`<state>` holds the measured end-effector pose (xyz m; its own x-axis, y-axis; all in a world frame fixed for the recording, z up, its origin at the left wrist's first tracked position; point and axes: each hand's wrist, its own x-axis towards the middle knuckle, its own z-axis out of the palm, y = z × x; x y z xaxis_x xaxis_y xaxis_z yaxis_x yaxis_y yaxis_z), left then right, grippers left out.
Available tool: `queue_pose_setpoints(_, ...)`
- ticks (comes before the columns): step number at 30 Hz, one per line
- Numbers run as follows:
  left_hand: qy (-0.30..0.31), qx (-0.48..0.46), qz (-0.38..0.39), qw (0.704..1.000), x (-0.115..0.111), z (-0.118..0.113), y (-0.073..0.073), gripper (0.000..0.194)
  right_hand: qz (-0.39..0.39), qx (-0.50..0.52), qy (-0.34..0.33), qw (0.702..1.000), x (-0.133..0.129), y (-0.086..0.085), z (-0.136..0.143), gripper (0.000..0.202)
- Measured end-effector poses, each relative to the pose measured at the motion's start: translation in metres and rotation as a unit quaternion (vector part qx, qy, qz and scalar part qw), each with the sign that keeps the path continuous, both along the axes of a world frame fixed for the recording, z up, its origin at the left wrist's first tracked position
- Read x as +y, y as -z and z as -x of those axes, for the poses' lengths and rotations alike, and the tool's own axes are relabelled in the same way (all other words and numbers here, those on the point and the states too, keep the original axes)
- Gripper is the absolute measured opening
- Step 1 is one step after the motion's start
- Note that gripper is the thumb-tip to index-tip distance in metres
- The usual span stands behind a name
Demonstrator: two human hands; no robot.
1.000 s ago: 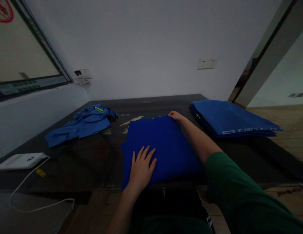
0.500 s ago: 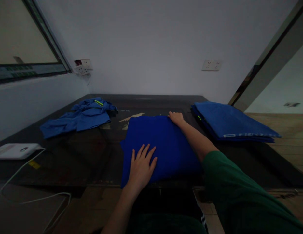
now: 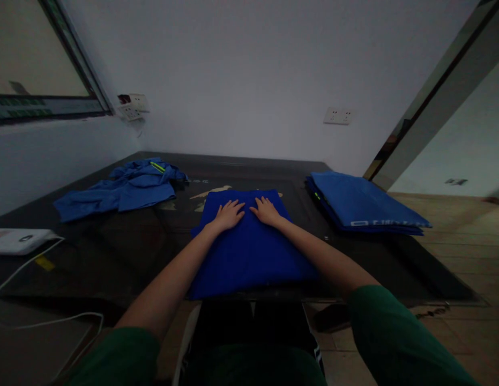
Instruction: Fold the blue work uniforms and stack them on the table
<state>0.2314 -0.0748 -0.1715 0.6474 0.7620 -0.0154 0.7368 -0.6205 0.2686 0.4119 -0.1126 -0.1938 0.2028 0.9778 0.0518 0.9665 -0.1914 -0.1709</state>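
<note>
A folded bright blue cloth, maybe a garment (image 3: 249, 257), lies flat at the near edge of the dark table (image 3: 153, 257). My left hand (image 3: 230, 215) rests palm down on its upper left part, fingers spread. Beside it, my right hand (image 3: 266, 211) presses flat on the upper right part, its fingers also apart. Both hands touch the fabric and neither grips it. A small corner of the cloth sticks out at its left side.
Folded blue cloth with white lettering (image 3: 365, 201) is stacked at the table's right. A crumpled blue garment with yellow-green strips (image 3: 132, 185) lies back left. A white device (image 3: 20, 241) with a cable sits at the left edge. Wall sockets (image 3: 337, 116) are behind.
My left hand has slid forward from the near part of the cloth to its far part. My right hand has left the far right corner and moved inward, flattening onto the cloth.
</note>
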Motion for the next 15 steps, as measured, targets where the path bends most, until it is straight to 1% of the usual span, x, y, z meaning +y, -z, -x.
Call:
queue_pose_setpoints(3,-0.044,-0.006,-0.003,0.999,0.016,-0.008,0.019,0.052,0.009,0.021,-0.013,1.0,-0.004,0.009,-0.013,0.065)
queue_pose_setpoints(6,-0.072,-0.004,-0.007,0.997,0.022,-0.004,0.03,0.056,0.002,0.029,0.003,1.0,-0.003,0.013,-0.031,0.064)
queue_pose_setpoints(9,-0.097,0.002,-0.008,0.995,0.03,0.002,0.032,0.061,0.001,0.019,0.04,0.999,0.0,0.015,-0.045,0.065)
queue_pose_setpoints(15,-0.181,0.008,-0.011,0.983,0.043,0.006,0.033,0.067,-0.009,0.025,0.105,0.994,0.001,0.017,-0.065,0.064)
